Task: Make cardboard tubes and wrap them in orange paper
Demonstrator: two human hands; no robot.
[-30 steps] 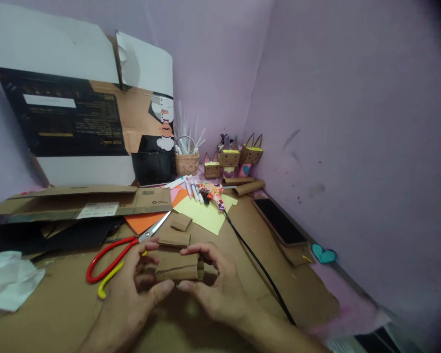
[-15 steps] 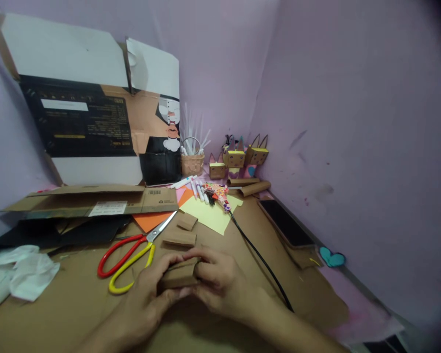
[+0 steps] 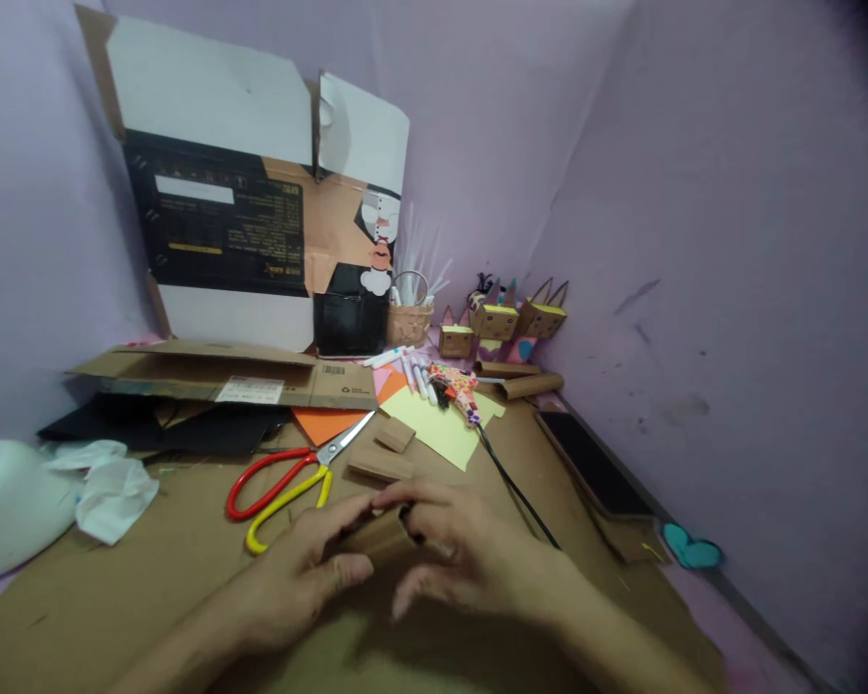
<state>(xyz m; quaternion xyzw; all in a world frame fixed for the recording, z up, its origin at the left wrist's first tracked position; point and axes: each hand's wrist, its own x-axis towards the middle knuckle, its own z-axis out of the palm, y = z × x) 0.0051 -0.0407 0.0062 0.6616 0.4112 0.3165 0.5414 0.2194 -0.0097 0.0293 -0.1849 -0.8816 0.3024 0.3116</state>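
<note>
Between my two hands is a small folded piece of brown cardboard, partly covered by my fingers. My left hand grips its left side, the thumb lying along the near face. At the right end, the fingers of my right hand curl over the top edge, while the thumb hangs lower, apart from the piece. Scissors with one red and one yellow handle lie just beyond my left hand. Past my fingertips rest two small cardboard pieces, a longer strip and a shorter one.
A flattened cardboard box lies behind the scissors. Markers and a patterned glue gun with a black cord lie on yellow paper. A phone sits along the right wall. Crumpled white tissue and a white rounded object are left.
The view has turned left, so everything appears farther right. My right thumb has come away from the cardboard's lower edge, and my left thumb has lifted. The piece now looks tilted.
</note>
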